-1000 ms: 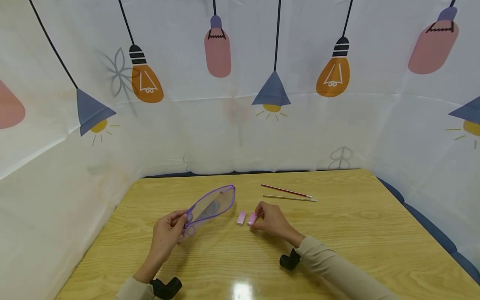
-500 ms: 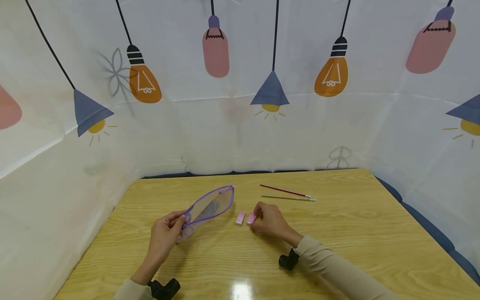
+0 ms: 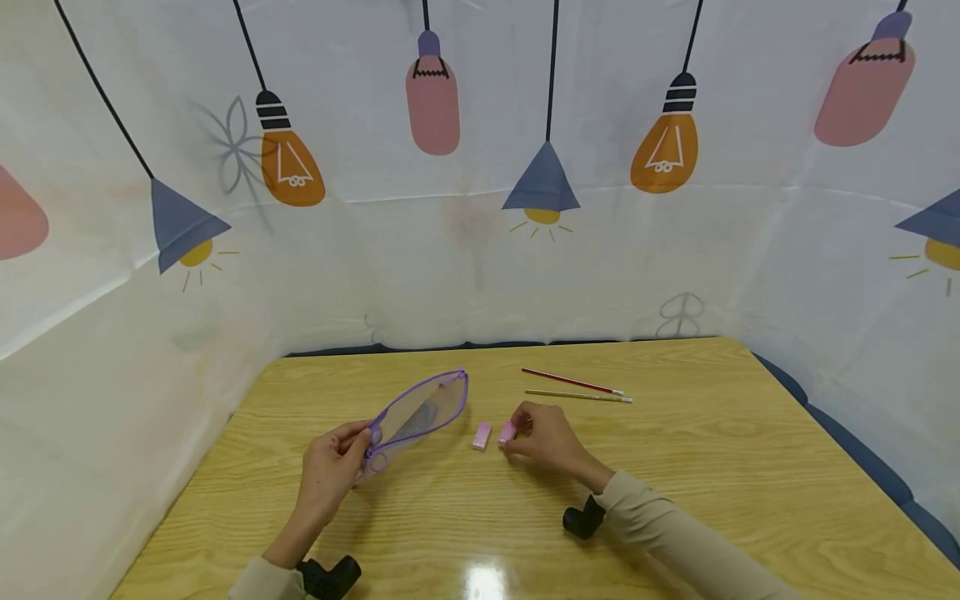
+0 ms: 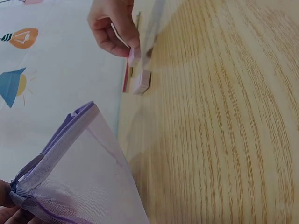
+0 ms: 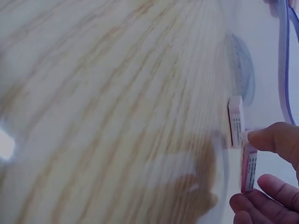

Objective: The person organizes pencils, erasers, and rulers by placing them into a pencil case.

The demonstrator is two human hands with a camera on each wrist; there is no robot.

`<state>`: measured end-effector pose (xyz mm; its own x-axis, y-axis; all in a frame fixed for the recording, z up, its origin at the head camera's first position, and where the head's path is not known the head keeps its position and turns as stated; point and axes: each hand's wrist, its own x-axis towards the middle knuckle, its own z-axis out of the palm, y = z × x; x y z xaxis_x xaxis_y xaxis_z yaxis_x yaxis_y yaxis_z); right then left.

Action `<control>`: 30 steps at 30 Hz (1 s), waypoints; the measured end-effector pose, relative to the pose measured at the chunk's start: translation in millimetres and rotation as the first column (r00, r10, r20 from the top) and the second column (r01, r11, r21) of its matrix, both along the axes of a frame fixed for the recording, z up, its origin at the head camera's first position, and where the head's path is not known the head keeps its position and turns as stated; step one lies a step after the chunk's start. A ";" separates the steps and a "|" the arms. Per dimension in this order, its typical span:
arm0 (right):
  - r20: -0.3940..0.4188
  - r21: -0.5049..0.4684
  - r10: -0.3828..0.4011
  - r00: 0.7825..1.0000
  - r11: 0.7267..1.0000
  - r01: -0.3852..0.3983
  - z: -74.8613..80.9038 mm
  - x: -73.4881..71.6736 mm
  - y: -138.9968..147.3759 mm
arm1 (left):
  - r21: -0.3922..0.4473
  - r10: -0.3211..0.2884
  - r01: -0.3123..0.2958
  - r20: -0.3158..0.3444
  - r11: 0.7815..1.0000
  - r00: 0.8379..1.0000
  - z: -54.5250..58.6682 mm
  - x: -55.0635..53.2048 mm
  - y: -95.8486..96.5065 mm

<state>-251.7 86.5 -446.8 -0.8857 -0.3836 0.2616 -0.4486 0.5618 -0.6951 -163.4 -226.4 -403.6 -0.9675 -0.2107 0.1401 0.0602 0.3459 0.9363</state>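
My left hand pinches one end of a see-through mesh pouch with purple edging, its mouth spread wide above the table. In the left wrist view the pouch slants down from the fingers at its corner. My right hand holds a small pink eraser between thumb and fingertips, close over the table. A second pink eraser lies just left of it. The right wrist view shows printed labels on the held eraser and the lying eraser.
Beyond the right hand, a red pencil and a gold pencil lie on the wooden table. A white cloth printed with lamps hangs around the back and sides. Each wrist wears a black device.
The right hand and the eraser in it have shifted very slightly to the right, away from the other eraser. The left hand and pouch stay nearly still.
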 end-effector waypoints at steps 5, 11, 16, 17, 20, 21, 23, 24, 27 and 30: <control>0.010 -0.015 -0.005 1.000 1.000 0.006 4.6 2.1 0.9 | -0.016 0.010 -0.010 -0.002 1.000 1.000 0.5 0.7 -0.3; -0.007 -0.023 -0.016 1.000 1.000 0.016 10.2 5.0 2.2 | -0.029 0.016 -0.016 -0.004 0.999 1.000 0.7 2.7 -1.6; -0.018 -0.027 -0.031 0.999 0.999 0.030 13.1 7.1 3.4 | -0.013 0.020 -0.020 -0.009 1.000 1.000 1.3 4.5 -1.8; -0.021 -0.029 -0.032 0.999 0.999 0.031 13.7 7.7 3.6 | -0.010 0.021 -0.021 -0.008 1.000 1.000 1.4 5.0 -1.7; -0.032 -0.034 -0.027 0.999 0.999 0.026 14.9 9.7 4.8 | -0.008 0.031 -0.031 -0.004 0.999 1.000 1.7 6.6 -1.8; -0.034 -0.038 -0.026 0.999 0.999 0.024 15.6 10.6 5.2 | -0.013 0.035 -0.035 -0.002 0.999 0.999 1.9 6.9 -1.9; -0.038 -0.045 -0.019 0.999 0.999 0.017 16.7 12.2 6.1 | -0.021 0.040 -0.040 0.003 0.999 0.999 2.4 8.0 -2.2; -0.038 -0.049 -0.016 0.999 0.999 0.014 17.3 13.3 6.6 | -0.026 0.040 -0.040 0.004 0.999 0.999 2.5 8.6 -2.6; -0.037 -0.066 -0.008 0.999 0.998 0.006 20.6 17.2 7.7 | -0.037 0.034 -0.034 -0.001 0.999 0.999 2.8 9.9 -3.7; -0.046 -0.081 -0.009 0.999 0.997 0.005 24.0 20.9 8.3 | -0.036 0.028 -0.029 -0.008 0.999 1.000 2.5 10.9 -4.4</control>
